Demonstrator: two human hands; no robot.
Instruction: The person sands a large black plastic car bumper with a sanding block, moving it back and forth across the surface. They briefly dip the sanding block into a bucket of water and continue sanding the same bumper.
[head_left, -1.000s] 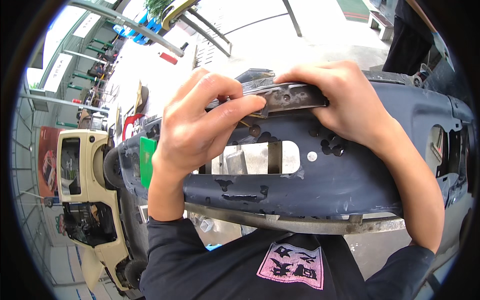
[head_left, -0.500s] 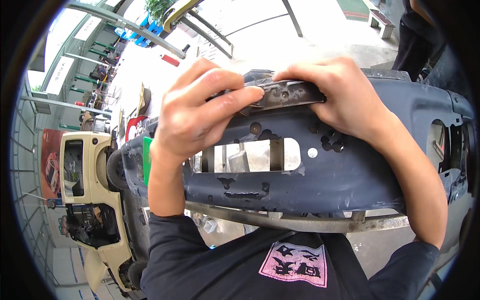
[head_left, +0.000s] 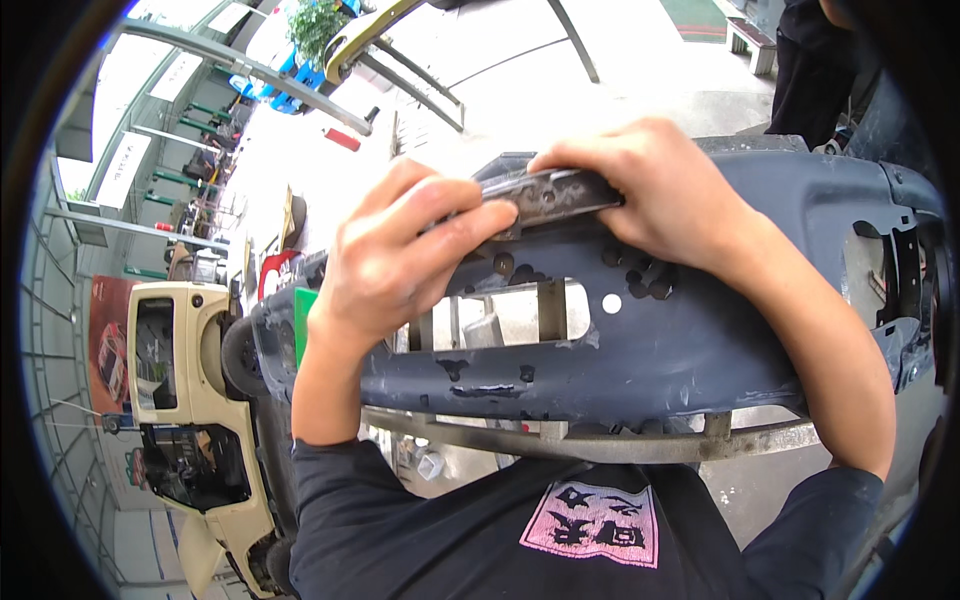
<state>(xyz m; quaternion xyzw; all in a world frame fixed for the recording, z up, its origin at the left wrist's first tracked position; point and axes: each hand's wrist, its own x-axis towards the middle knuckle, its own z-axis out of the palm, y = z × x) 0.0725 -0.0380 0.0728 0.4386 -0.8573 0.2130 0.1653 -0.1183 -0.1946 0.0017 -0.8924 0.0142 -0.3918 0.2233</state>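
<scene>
Between my two hands is a dark, scuffed, bar-shaped part (head_left: 553, 196) with a small hole in its face. My left hand (head_left: 400, 245) pinches its left end with thumb and fingers. Around its right end my right hand (head_left: 665, 195) is closed, fingers along the top edge. Beneath the part lies a large dark grey car bumper (head_left: 690, 350), with a long rounded slot in the middle and several dark-rimmed holes and scuffs. I cannot tell whether the held part touches the bumper.
A metal frame rail (head_left: 640, 447) runs under the bumper, close to my body. To the left stands a cream vehicle body (head_left: 160, 400) with its wheels. Beyond the bumper are a red cylinder (head_left: 342, 139) and metal stand legs (head_left: 420, 95). A person in dark trousers (head_left: 805, 80) stands at far right.
The held part now sits slightly further left and more tilted, its right end higher. My left hand has dropped a little; my right hand has shifted left. The whole view has moved slightly.
</scene>
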